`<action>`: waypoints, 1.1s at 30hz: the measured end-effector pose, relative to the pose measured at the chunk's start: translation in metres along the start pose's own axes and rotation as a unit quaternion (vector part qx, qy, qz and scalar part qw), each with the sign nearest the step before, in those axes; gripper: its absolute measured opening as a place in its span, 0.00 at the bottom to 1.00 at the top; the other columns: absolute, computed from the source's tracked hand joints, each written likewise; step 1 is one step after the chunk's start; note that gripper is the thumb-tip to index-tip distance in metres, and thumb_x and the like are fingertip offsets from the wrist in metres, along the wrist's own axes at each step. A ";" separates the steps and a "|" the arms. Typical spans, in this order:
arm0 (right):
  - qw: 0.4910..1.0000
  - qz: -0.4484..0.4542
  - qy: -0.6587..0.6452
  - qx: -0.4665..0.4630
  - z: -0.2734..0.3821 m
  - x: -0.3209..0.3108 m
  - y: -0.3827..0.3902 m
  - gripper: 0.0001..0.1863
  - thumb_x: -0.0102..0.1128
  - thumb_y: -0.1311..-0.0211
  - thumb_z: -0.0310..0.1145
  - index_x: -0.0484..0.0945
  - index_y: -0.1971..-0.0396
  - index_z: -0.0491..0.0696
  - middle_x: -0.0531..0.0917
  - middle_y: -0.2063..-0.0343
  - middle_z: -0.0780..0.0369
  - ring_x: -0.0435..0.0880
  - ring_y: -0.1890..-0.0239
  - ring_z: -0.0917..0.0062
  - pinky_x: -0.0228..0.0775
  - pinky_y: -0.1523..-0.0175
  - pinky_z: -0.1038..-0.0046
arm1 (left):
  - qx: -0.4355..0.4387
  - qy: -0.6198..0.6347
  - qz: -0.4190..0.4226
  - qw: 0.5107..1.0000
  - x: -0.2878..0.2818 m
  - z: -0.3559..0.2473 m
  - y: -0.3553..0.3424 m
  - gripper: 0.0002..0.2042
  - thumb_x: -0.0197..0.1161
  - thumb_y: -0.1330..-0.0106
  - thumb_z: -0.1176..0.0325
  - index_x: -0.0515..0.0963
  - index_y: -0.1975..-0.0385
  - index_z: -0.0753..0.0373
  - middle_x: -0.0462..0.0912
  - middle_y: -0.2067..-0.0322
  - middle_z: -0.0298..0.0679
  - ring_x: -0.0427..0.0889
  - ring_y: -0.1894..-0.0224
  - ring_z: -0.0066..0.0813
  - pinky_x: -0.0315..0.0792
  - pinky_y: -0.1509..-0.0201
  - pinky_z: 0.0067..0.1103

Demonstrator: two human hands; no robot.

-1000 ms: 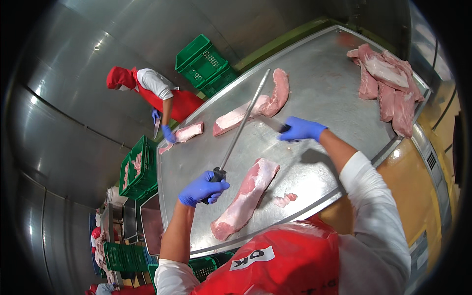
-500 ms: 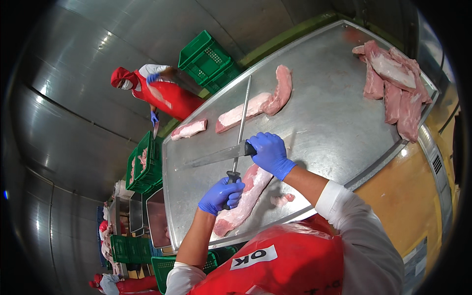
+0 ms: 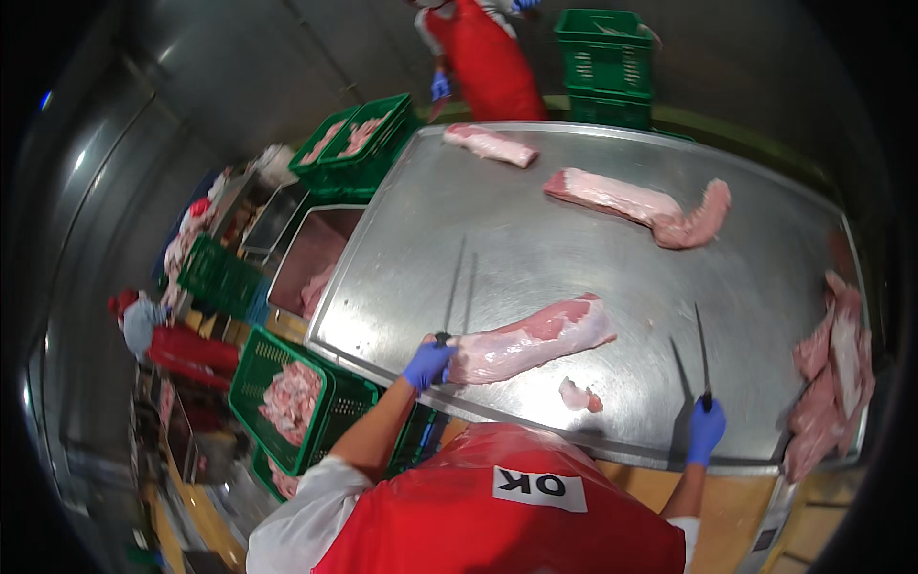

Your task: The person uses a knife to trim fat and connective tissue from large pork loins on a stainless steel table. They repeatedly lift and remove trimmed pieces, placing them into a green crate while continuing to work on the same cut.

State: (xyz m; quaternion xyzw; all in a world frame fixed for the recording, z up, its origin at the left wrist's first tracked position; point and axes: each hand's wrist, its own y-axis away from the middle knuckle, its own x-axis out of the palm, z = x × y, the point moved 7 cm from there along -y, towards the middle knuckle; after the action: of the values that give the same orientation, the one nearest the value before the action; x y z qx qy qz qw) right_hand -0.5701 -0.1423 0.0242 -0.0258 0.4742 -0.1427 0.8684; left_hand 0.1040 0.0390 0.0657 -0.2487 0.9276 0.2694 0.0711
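Observation:
My gloved left hand is closed around the dark handle of a sharpening steel, its rod pointing away over the metal table. Right beside that hand lies a long pale-pink loin of meat; I cannot tell whether they touch. Well to the right, my gloved right hand grips a knife by its black handle, the blade pointing away from me. Between the loin and the right hand, near the front edge, sits a small meat scrap.
Farther back lie a short meat piece and a longer loin with a curled end. More meat is piled at the right edge. Green crates and a metal bin stand left. A co-worker stands beyond the table.
The knife and steel were crossed before; now they are far apart. My right hand has moved right and nearer me, the left lower beside the loin. The view has turned.

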 end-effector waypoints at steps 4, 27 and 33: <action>0.997 0.071 -0.014 0.032 0.023 0.028 0.057 0.19 0.65 0.30 0.43 0.83 0.70 0.39 0.84 0.75 0.45 0.85 0.72 0.52 0.72 0.64 0.52 | -0.084 0.043 -0.156 0.983 -0.116 0.073 -0.118 0.13 0.70 0.32 0.59 0.83 0.67 0.65 0.81 0.79 0.39 0.79 0.84 0.31 0.70 0.82 0.30; 0.978 0.190 0.066 0.059 0.244 0.079 0.190 0.25 0.64 0.27 0.54 0.81 0.57 0.42 0.86 0.63 0.46 0.85 0.60 0.45 0.76 0.57 0.52 | -0.011 -0.450 -0.358 0.818 -0.438 0.081 -0.360 0.11 0.60 0.33 0.66 0.85 0.57 0.62 0.90 0.61 0.55 0.90 0.55 0.56 0.82 0.53 0.45; 0.981 0.181 0.060 -0.037 0.264 0.105 0.188 0.23 0.63 0.26 0.51 0.81 0.57 0.42 0.85 0.64 0.46 0.85 0.60 0.45 0.77 0.57 0.52 | -0.071 -0.489 -0.401 0.772 -0.469 0.073 -0.357 0.18 0.61 0.30 0.60 0.81 0.45 0.61 0.86 0.47 0.55 0.87 0.46 0.56 0.80 0.45 0.47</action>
State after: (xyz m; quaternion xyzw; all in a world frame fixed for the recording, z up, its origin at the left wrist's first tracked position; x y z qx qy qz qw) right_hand -0.2552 -0.0144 0.0497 0.0366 0.5276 0.0332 0.8481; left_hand 0.6884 0.0152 -0.0375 -0.4368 0.5622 0.3667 0.5989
